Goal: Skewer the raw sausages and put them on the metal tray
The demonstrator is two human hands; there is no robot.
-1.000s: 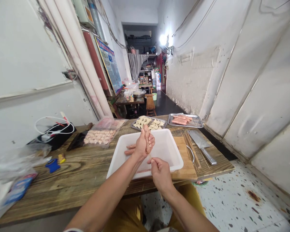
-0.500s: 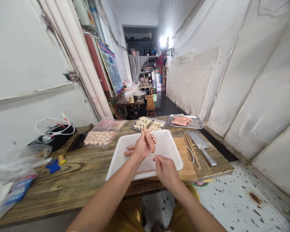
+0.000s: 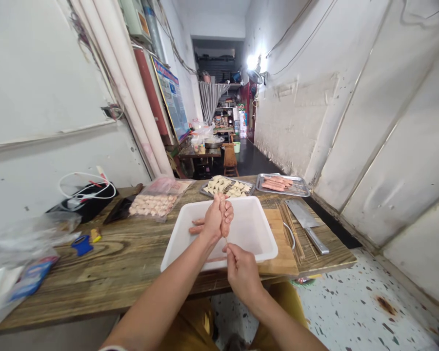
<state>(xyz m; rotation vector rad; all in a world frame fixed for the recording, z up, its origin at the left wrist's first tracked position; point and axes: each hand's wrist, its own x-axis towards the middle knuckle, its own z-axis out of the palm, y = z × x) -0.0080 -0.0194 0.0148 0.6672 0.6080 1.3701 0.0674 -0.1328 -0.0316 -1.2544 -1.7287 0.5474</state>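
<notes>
Above a white plastic tub (image 3: 268, 235), left hand (image 3: 212, 220) curls tightly round a pink sausage (image 3: 225, 219), right hand (image 3: 243, 275) pinches a thin bamboo skewer (image 3: 226, 239); more sausages (image 3: 274, 184) remain on a steel tray (image 3: 300, 181).

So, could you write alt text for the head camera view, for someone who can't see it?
A person's left hand holds a sausage over a white plastic tray on a wooden table, while the right hand pinches a thin skewer.

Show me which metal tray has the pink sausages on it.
The tray on the right, next to the cleaver, holds the pink sausages. The other metal tray holds pale folded pieces instead.
</notes>
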